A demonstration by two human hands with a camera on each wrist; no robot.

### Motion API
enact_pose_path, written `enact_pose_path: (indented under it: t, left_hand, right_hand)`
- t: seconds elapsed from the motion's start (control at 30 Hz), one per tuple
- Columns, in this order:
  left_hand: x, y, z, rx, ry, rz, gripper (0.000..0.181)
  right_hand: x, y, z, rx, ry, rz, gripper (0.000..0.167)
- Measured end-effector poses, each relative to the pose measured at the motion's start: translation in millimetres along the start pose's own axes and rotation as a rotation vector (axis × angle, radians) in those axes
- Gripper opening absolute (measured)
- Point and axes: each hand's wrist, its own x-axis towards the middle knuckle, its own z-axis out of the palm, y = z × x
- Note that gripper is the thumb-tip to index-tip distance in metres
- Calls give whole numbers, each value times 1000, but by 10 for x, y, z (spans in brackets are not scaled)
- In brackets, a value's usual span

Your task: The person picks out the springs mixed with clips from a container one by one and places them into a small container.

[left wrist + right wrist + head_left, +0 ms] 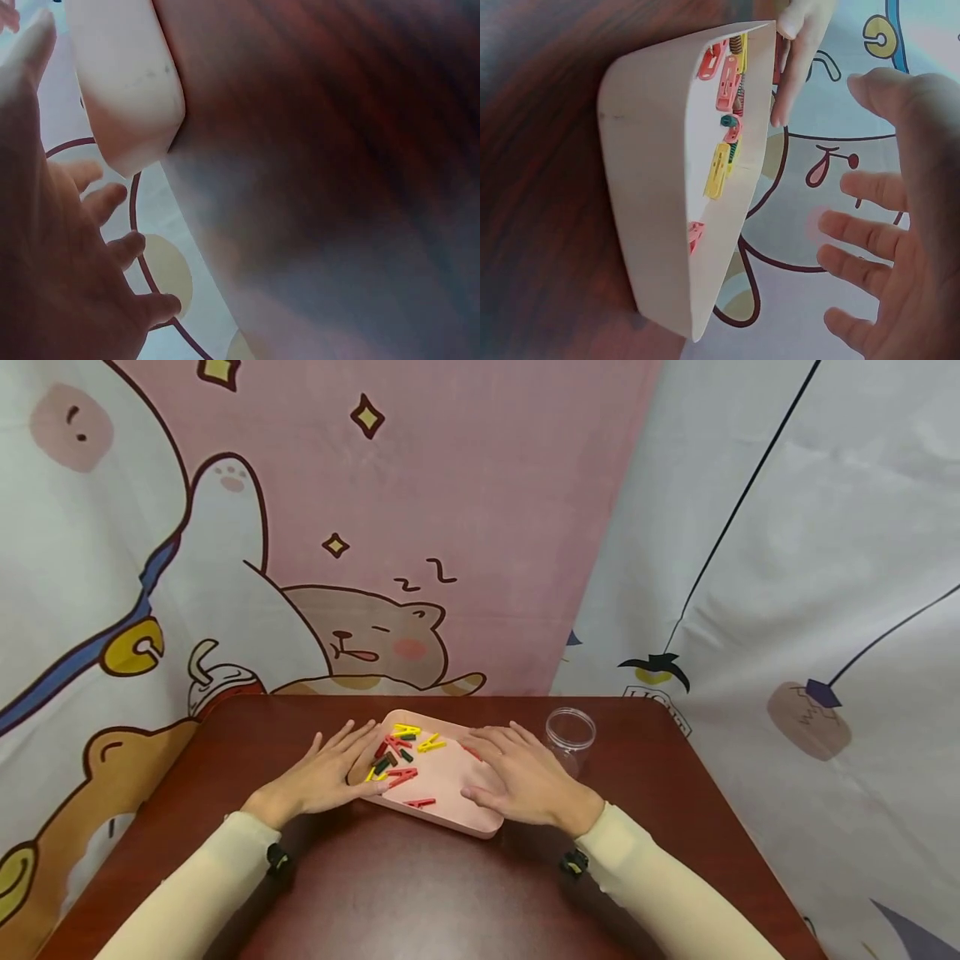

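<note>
So on my feed there's a shallow pink tray sitting at an angle on the dark reddish-brown table, right in front of the person, between their two hands. Most of the stuff in it is bunched up at the left end: red clips, yellow clips and a few small dark green pieces with a brown one mixed in. The right wrist cam makes some of the little ones look ribbed, but they're too small for me to say what they are. One red clip lies by the near wall, and another red bit pokes out beside the right fingertips.

Just past the right hand there's a clear jar, standing on the table, its lower part partly behind the hand. Can't make out its inside from here.

Grip-wise, the left hand is spread out, fingers long and straight, over the tray's left end, with the thumb by the near edge. The right hand does the same at the other end, fingers fanned, thumb apart. Neither is curled round anything. Whether either one actually touches the rim, I honestly can't tell.
</note>
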Motion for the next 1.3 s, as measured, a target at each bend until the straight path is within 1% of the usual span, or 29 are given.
enact_pose_path:
  t: [0.07, 0.13, 0.23, 0.33, 0.53, 0.7, 0.87, 1.03, 1.2, 1.3]
  left_hand:
    - [46, -22, -13, 20, -18, 22, 114]
    - [79, -41, -15, 48, -34, 29, 116]
    - [93, -57, -7, 68, -60, 26, 119]
    - [97, -63, 15, 75, -73, 25, 119]
    - [97, -71, 49, 86, -54, 24, 117]
    - [46, -28, 59, 104, -45, 13, 117]
    - [-34, 128, 64, 108, -25, -23, 119]
    - [-121, 377, 63, 102, 7, -80, 118]
    - [-205, 615, 108, 154, 39, -149, 123]
    - [-254, 736, 136, 185, 62, -176, 125]
  right_hand:
    - [72, -1, 1, -2, -7, -20, 75]
    - [137, 2, 7, -4, -15, -35, 75]
    - [231, 14, 32, -4, -27, -54, 73]
    - [323, 24, 62, -8, -46, -63, 71]
    - [489, 41, 129, -9, -98, -77, 68]
    - [596, 10, 178, -8, -150, -79, 65]
    - [702, -37, 199, -29, -188, -103, 63]
    - [807, -105, 192, -26, -237, -139, 63]
    - [881, -196, 192, -7, -318, -201, 60]
    - [903, -235, 215, -2, -343, -244, 57]
